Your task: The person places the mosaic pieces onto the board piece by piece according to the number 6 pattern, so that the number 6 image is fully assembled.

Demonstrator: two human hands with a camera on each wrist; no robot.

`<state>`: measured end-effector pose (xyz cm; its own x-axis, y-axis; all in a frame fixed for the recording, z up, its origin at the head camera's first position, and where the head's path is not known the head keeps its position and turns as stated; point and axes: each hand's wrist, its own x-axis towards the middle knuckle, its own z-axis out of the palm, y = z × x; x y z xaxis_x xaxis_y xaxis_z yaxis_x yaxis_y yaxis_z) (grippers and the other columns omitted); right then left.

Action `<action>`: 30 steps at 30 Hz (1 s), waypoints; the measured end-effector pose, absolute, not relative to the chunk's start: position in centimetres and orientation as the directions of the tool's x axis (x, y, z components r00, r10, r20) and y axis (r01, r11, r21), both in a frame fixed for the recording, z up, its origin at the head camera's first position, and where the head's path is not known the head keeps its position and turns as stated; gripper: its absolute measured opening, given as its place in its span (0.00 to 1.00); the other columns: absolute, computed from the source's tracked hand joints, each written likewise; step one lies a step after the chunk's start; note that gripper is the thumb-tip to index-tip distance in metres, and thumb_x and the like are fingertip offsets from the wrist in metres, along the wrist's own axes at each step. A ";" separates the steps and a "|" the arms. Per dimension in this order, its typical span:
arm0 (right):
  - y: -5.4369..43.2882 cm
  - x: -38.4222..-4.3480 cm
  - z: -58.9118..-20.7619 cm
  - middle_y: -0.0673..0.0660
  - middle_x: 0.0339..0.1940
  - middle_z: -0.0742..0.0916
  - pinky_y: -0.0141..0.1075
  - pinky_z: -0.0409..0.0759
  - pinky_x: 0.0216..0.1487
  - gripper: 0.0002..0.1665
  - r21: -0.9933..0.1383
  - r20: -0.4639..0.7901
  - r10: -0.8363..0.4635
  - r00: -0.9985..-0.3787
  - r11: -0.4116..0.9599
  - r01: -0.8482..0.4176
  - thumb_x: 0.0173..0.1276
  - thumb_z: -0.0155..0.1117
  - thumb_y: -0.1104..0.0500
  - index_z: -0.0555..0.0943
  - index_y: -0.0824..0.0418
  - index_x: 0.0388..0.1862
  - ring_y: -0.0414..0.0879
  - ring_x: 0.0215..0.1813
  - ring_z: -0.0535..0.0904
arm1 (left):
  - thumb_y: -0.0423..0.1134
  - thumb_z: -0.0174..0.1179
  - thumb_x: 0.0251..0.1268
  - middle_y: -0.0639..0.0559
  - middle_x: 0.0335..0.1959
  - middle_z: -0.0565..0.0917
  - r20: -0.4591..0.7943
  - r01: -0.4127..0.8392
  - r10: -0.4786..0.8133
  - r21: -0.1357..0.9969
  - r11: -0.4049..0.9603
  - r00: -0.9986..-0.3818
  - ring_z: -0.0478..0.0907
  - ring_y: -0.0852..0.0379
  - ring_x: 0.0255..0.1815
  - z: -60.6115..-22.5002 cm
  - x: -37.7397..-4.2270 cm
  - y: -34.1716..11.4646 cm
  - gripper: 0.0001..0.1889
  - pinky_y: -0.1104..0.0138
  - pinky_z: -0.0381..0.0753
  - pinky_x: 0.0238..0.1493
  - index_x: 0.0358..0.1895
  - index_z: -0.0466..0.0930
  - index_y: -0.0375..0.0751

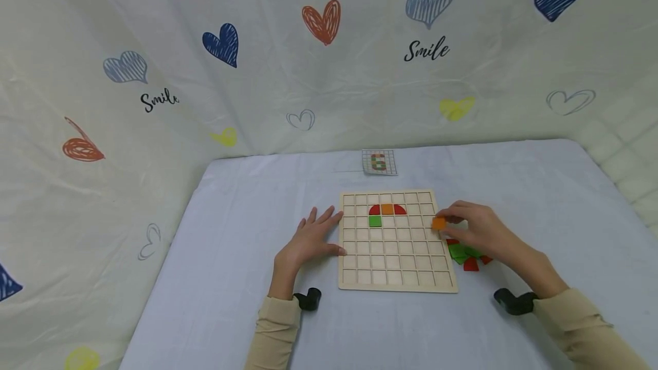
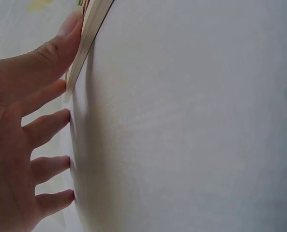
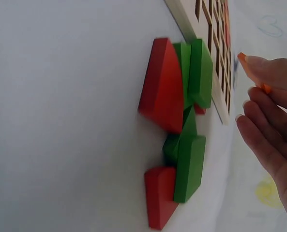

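- Right hand (image 1: 475, 226) pinched an orange tile (image 1: 438, 223), seemingly light, stiff, best held by its edges
- Left hand (image 1: 308, 240), fingers spread, touched the wooden grid board (image 1: 386, 249)

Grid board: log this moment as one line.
left hand: touching grid board; right hand: pinching orange piece; red-green pile: beside board

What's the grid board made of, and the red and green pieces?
The grid board looks like pale, matte wood: its edge is tan with faint lines. The red pieces and green pieces could be painted wood or plastic: smooth, evenly coloured.
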<state>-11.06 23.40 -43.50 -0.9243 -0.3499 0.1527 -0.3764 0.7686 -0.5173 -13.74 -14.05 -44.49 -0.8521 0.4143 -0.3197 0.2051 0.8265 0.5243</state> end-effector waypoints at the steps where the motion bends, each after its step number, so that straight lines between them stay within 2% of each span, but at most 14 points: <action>1: 23.2 -11.1 -43.5 0.54 0.39 0.88 0.43 0.89 0.44 0.17 -0.524 0.144 -0.354 -0.924 0.765 -0.374 0.57 0.79 0.66 0.89 0.65 0.47 0.49 0.41 0.85 | 0.54 0.73 0.61 0.52 0.85 0.53 -0.320 0.205 0.414 0.524 0.826 -0.852 0.37 0.37 0.86 -44.5 -13.7 -14.1 0.47 0.40 0.41 0.83 0.82 0.59 0.53; 4: 22.5 -11.2 -43.3 0.53 0.39 0.88 0.42 0.89 0.44 0.17 -0.534 0.134 -0.364 -0.922 0.757 -0.377 0.59 0.79 0.65 0.89 0.64 0.48 0.48 0.42 0.85 | 0.54 0.73 0.61 0.52 0.85 0.53 -0.319 0.204 0.414 0.526 0.826 -0.852 0.37 0.37 0.86 -44.5 -13.7 -14.1 0.47 0.40 0.41 0.83 0.82 0.59 0.54; 14: 20.8 -11.9 -43.2 0.52 0.40 0.88 0.46 0.88 0.46 0.16 -0.569 0.107 -0.396 -0.912 0.728 -0.383 0.61 0.78 0.63 0.89 0.63 0.49 0.48 0.42 0.84 | 0.54 0.73 0.61 0.53 0.85 0.53 -0.319 0.210 0.417 0.522 0.827 -0.851 0.37 0.37 0.86 -44.4 -13.8 -14.1 0.48 0.40 0.41 0.83 0.82 0.58 0.54; 24: 19.1 -12.3 -42.9 0.52 0.41 0.88 0.41 0.86 0.45 0.18 -0.606 0.053 -0.412 -0.910 0.711 -0.357 0.62 0.78 0.61 0.88 0.64 0.51 0.46 0.42 0.81 | 0.54 0.73 0.61 0.52 0.85 0.53 -0.317 0.218 0.419 0.512 0.831 -0.851 0.37 0.36 0.86 -44.3 -13.8 -14.1 0.48 0.39 0.41 0.83 0.82 0.59 0.54; 30: 18.3 -12.6 -43.1 0.52 0.40 0.89 0.43 0.86 0.45 0.19 -0.609 0.047 -0.430 -0.902 0.703 -0.367 0.62 0.78 0.61 0.88 0.66 0.51 0.46 0.42 0.81 | 0.54 0.73 0.61 0.52 0.85 0.53 -0.316 0.219 0.419 0.512 0.831 -0.851 0.37 0.36 0.86 -44.3 -13.8 -14.1 0.48 0.40 0.41 0.83 0.82 0.59 0.54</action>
<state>-12.58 18.34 -43.12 -0.9017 -0.4299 0.0470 -0.3670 0.7033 -0.6088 -13.76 -14.12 -44.35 -0.8511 0.4190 -0.3162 0.2186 0.8306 0.5122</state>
